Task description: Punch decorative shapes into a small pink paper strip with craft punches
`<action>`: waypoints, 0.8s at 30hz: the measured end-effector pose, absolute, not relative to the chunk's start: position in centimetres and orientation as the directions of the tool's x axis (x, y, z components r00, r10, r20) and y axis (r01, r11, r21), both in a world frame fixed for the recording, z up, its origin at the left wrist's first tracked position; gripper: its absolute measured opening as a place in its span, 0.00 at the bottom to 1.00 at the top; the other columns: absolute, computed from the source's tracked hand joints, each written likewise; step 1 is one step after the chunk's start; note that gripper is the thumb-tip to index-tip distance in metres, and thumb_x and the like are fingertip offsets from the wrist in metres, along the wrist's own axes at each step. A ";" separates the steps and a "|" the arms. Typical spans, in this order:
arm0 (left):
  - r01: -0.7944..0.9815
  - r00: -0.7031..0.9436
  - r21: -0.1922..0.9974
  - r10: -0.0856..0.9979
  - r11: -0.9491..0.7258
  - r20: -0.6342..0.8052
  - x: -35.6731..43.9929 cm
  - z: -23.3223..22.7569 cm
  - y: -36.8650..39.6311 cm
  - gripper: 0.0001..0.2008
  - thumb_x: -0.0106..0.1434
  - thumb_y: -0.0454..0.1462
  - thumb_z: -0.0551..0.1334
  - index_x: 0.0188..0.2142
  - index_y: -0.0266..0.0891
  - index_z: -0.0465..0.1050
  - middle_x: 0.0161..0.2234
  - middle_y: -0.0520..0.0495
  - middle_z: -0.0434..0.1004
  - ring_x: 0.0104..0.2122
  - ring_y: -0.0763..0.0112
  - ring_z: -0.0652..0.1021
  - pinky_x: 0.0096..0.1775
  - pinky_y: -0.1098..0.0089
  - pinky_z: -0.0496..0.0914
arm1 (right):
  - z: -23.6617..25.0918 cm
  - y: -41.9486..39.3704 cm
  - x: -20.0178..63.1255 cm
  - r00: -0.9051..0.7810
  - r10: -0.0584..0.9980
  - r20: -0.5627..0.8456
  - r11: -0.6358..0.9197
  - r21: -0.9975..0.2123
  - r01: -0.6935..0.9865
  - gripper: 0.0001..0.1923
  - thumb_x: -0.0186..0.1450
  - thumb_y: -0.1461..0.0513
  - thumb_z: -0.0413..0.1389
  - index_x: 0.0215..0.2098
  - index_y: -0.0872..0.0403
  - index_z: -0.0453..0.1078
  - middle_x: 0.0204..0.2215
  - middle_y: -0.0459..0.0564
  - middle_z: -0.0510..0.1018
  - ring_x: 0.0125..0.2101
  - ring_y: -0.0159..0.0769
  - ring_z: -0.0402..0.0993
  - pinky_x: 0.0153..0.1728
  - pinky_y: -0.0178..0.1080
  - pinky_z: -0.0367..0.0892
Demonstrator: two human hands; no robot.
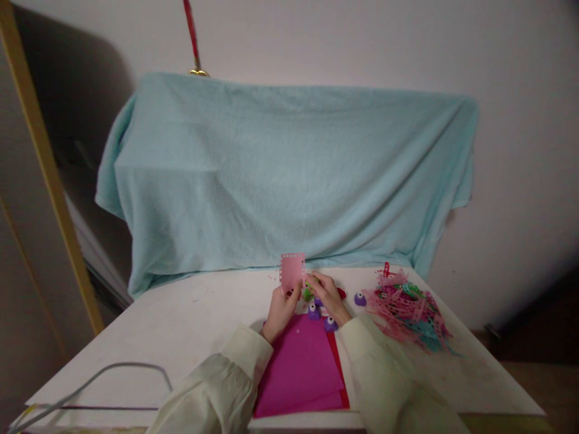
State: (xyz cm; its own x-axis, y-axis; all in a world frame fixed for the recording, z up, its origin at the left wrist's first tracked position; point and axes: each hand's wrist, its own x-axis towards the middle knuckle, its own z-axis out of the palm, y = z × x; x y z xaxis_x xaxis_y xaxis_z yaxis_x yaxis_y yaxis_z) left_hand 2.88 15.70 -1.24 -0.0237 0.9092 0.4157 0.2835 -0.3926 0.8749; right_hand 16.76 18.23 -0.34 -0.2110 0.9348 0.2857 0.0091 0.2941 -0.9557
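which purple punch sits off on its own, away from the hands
The purple punch by the pile of paper scraps; the other two lie on the magenta paper under the hands.

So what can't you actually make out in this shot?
- Green item, head view: mostly hidden by the right hand.
- Whatever the blue towel drapes over: fully covered.
- Pink card in the left hand: edge holes too small to identify.
- Paper scraps: blurred tangle.

Dim, soft, warped edges, left shadow
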 end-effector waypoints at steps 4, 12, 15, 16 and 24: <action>0.285 -0.037 0.874 0.907 -0.393 0.419 2.8 -1.2 15.6 0.20 0.64 0.46 0.51 0.22 0.34 0.65 0.18 0.54 0.61 0.20 0.77 0.64 0.23 0.76 0.55 | -0.4 18.2 16.8 -0.203 0.933 0.298 0.303 -0.953 -0.007 0.17 0.60 0.49 0.51 0.27 0.54 0.62 0.23 0.43 0.63 0.23 0.29 0.57 0.23 0.31 0.54; 0.327 -0.055 0.858 0.898 -0.397 0.437 2.8 -1.4 15.8 0.20 0.64 0.45 0.52 0.22 0.34 0.66 0.17 0.54 0.62 0.19 0.77 0.64 0.23 0.76 0.55 | -0.6 18.4 16.8 -0.211 0.931 0.297 0.301 -0.954 -0.015 0.18 0.60 0.48 0.52 0.26 0.54 0.61 0.22 0.43 0.61 0.22 0.29 0.55 0.22 0.31 0.52; 0.335 -0.043 0.848 0.892 -0.411 0.450 2.8 -1.3 15.7 0.19 0.64 0.45 0.52 0.24 0.34 0.67 0.18 0.53 0.63 0.20 0.76 0.65 0.24 0.76 0.57 | -0.6 18.4 16.8 -0.201 0.932 0.300 0.303 -0.953 -0.016 0.17 0.60 0.48 0.52 0.26 0.54 0.61 0.22 0.43 0.61 0.22 0.29 0.54 0.22 0.31 0.52; 0.334 -0.032 0.844 0.890 -0.420 0.456 2.8 -1.2 15.7 0.19 0.64 0.45 0.52 0.24 0.34 0.68 0.18 0.53 0.64 0.20 0.76 0.66 0.24 0.76 0.57 | -0.6 18.4 16.8 -0.204 0.931 0.303 0.305 -0.952 -0.020 0.17 0.60 0.48 0.52 0.26 0.54 0.62 0.22 0.43 0.62 0.22 0.29 0.54 0.22 0.31 0.52; 0.327 -0.014 0.829 0.875 -0.454 0.485 2.7 -1.3 15.9 0.20 0.64 0.45 0.52 0.25 0.33 0.70 0.19 0.52 0.67 0.21 0.75 0.67 0.25 0.76 0.59 | -0.4 18.3 16.7 -0.185 0.930 0.318 0.319 -0.948 -0.024 0.18 0.59 0.47 0.52 0.27 0.54 0.64 0.23 0.45 0.64 0.24 0.31 0.57 0.23 0.32 0.54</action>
